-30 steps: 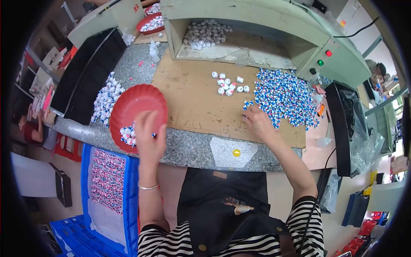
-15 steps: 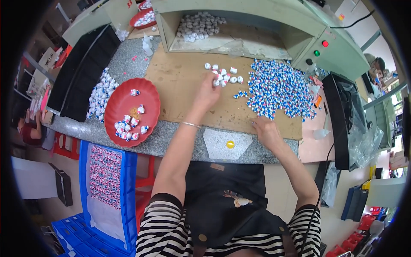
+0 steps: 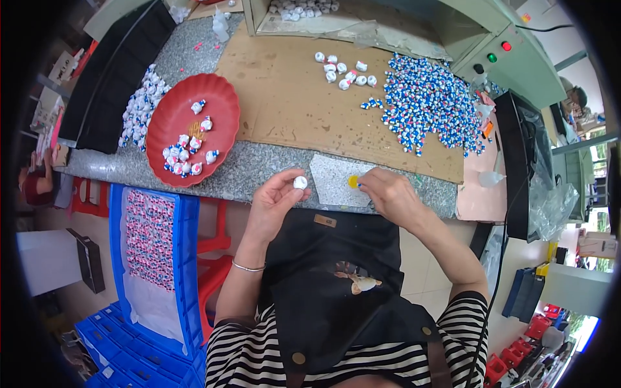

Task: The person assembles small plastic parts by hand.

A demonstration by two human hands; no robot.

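At the grey counter (image 3: 259, 158)'s front edge, a white ball (image 3: 300, 183) is being pinched by the left hand (image 3: 272, 200), now withdrawn from the ball cluster (image 3: 346, 72); beside a yellow ring (image 3: 353, 182), a small bluish piece (image 3: 359, 185) is being pinched by the right hand (image 3: 394, 197), shifted leftward off the cardboard (image 3: 443, 167).

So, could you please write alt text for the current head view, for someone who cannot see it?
The person's left hand holds a small white rounded piece while the right hand is at a yellow spot on a speckled sheet. Beyond, a red scalloped bowl holds white pieces with blue bits, and a heap of small blue-and-white parts lies on cardboard.
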